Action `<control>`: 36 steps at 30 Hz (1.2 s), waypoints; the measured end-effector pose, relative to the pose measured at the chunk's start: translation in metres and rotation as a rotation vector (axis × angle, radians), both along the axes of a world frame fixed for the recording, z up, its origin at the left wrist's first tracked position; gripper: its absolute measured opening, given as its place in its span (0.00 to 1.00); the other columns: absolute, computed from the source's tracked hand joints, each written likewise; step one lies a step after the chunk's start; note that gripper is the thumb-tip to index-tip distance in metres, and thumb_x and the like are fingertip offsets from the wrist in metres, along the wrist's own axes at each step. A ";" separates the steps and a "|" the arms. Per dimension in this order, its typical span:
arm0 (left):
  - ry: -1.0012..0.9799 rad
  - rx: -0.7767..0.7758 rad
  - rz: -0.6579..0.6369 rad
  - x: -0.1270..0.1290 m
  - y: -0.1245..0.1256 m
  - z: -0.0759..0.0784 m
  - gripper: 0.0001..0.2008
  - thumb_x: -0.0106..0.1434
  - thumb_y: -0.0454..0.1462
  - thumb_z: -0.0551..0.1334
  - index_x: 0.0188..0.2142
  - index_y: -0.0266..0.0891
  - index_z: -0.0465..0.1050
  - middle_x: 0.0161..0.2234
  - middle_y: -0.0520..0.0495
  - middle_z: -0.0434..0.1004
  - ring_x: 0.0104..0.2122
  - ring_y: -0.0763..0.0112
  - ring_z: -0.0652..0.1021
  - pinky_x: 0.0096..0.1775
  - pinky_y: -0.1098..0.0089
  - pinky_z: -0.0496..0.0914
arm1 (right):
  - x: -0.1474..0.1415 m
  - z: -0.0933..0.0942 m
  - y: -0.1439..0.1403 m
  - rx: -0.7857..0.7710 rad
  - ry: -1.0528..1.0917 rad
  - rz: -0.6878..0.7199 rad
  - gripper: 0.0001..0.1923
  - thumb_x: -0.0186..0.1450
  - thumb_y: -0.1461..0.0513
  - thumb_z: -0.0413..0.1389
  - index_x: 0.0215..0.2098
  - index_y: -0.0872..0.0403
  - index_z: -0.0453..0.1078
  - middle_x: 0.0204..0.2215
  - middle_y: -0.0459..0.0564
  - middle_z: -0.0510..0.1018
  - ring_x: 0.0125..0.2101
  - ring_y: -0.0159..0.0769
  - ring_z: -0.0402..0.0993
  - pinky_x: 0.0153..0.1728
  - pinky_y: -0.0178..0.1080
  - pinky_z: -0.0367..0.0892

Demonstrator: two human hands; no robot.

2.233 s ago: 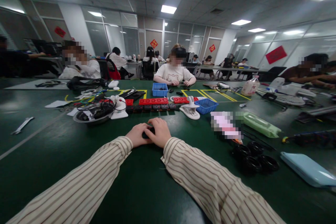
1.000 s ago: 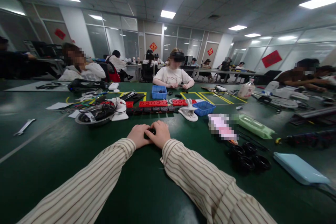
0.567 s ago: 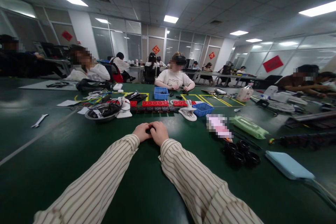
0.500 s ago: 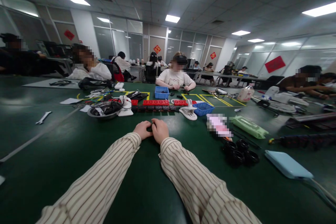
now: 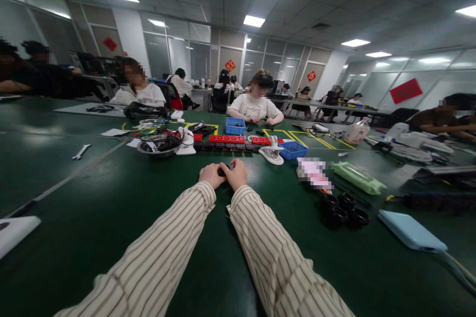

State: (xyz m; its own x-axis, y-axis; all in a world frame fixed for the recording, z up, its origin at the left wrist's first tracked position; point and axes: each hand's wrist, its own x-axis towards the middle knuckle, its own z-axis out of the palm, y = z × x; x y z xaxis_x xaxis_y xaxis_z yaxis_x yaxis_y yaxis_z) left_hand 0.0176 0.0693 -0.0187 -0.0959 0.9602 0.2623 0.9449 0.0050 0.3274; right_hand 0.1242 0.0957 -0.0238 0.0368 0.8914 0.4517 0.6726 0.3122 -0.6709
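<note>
My left hand and my right hand rest together on the green table, both closed around a small black object that is mostly hidden between the fingers. Striped sleeves cover both forearms. Just beyond the hands lie a row of red and black blocks, a white clamp-like part and a blue basket.
A metal bowl of cables sits to the far left, a wrench further left. Black rings, a green pouch and a light blue case lie at the right. Other people sit across the table.
The view has swung to the left and tilted, so the hands appear a little higher and further right. The hands stay pressed together on the black object.
</note>
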 end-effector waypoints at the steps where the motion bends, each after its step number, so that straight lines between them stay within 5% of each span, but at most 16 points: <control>1: -0.015 0.001 -0.011 -0.002 0.001 0.000 0.16 0.51 0.45 0.61 0.37 0.40 0.72 0.38 0.43 0.75 0.41 0.58 0.74 0.42 0.64 0.66 | 0.000 0.000 0.001 -0.014 -0.008 0.022 0.15 0.57 0.50 0.55 0.29 0.54 0.65 0.29 0.47 0.69 0.32 0.36 0.66 0.34 0.36 0.59; 8: -0.113 -0.037 -0.142 -0.013 0.014 0.002 0.14 0.52 0.43 0.62 0.38 0.42 0.74 0.36 0.48 0.78 0.38 0.63 0.76 0.39 0.69 0.67 | -0.001 -0.005 0.015 -0.020 0.080 0.167 0.11 0.58 0.54 0.55 0.28 0.54 0.69 0.28 0.47 0.72 0.32 0.35 0.66 0.36 0.36 0.60; 14: -0.292 -0.054 -0.193 -0.017 0.026 -0.003 0.30 0.51 0.41 0.64 0.54 0.42 0.62 0.42 0.50 0.76 0.43 0.67 0.75 0.44 0.72 0.67 | -0.001 -0.010 0.031 -0.046 0.180 0.267 0.11 0.62 0.65 0.46 0.35 0.52 0.70 0.33 0.45 0.75 0.36 0.31 0.70 0.40 0.33 0.62; 19: -0.320 -0.074 -0.221 -0.018 0.027 -0.005 0.31 0.52 0.40 0.62 0.56 0.43 0.59 0.43 0.51 0.75 0.43 0.67 0.75 0.46 0.71 0.66 | -0.002 -0.011 0.030 -0.057 0.219 0.272 0.13 0.65 0.63 0.42 0.37 0.53 0.68 0.34 0.47 0.75 0.37 0.32 0.70 0.39 0.34 0.63; 26: -0.020 -0.009 -0.019 -0.008 0.022 0.000 0.24 0.49 0.46 0.62 0.44 0.40 0.67 0.43 0.43 0.73 0.44 0.55 0.71 0.45 0.60 0.65 | -0.005 -0.006 0.019 0.033 0.147 0.163 0.19 0.56 0.52 0.57 0.39 0.55 0.64 0.32 0.48 0.70 0.35 0.36 0.67 0.37 0.36 0.63; 31: 0.041 -0.033 -0.019 -0.009 0.024 -0.001 0.14 0.51 0.42 0.59 0.37 0.40 0.71 0.40 0.43 0.74 0.43 0.56 0.72 0.44 0.61 0.66 | -0.006 -0.003 0.016 0.056 0.048 0.150 0.12 0.55 0.54 0.58 0.31 0.54 0.66 0.31 0.47 0.69 0.35 0.35 0.65 0.39 0.37 0.62; 36: 0.027 -0.080 -0.064 -0.014 0.026 -0.001 0.14 0.51 0.41 0.59 0.39 0.43 0.72 0.42 0.46 0.74 0.45 0.58 0.72 0.43 0.64 0.66 | -0.006 0.000 0.014 0.058 0.055 0.259 0.06 0.56 0.62 0.56 0.33 0.53 0.70 0.34 0.47 0.72 0.39 0.35 0.66 0.44 0.37 0.60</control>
State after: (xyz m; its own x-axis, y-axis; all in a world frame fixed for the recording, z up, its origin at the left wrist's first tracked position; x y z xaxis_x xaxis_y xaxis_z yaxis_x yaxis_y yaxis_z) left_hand 0.0036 0.0953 -0.0197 -0.0274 0.9821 0.1864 0.9525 -0.0310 0.3031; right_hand 0.1181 0.1101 -0.0241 -0.1631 0.8472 0.5056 0.5283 0.5078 -0.6805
